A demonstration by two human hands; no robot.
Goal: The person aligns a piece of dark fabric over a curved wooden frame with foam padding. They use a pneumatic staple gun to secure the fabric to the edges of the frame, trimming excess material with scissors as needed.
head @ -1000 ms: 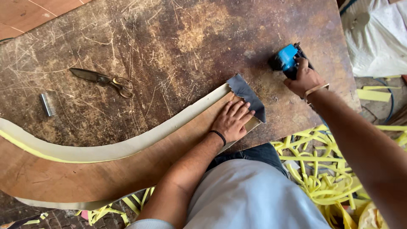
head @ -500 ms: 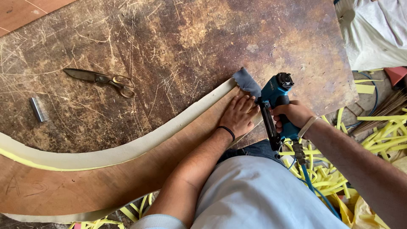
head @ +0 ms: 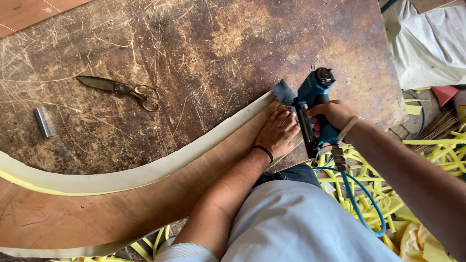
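Observation:
My left hand (head: 277,132) lies flat, fingers spread, on the right end of a long curved plywood panel (head: 97,213) edged with a pale foam strip (head: 145,171). A dark grey fabric piece (head: 283,92) sticks out at that end, just past my fingertips. My right hand (head: 333,116) grips a blue pneumatic staple gun (head: 313,104), held upright right beside my left hand, its nose at the panel's end. A blue air hose (head: 359,206) runs down from the gun.
Dark-bladed scissors with brass handles (head: 121,90) and a small metal cylinder (head: 41,122) lie on the scratched wooden worktable (head: 204,53). Yellow strip offcuts (head: 427,160) pile on the floor at right, with white cloth (head: 427,43) beyond the table's edge.
My right hand has brought the staple gun from the table's far right down next to my left hand at the panel's end. My left hand stayed pressed on the panel.

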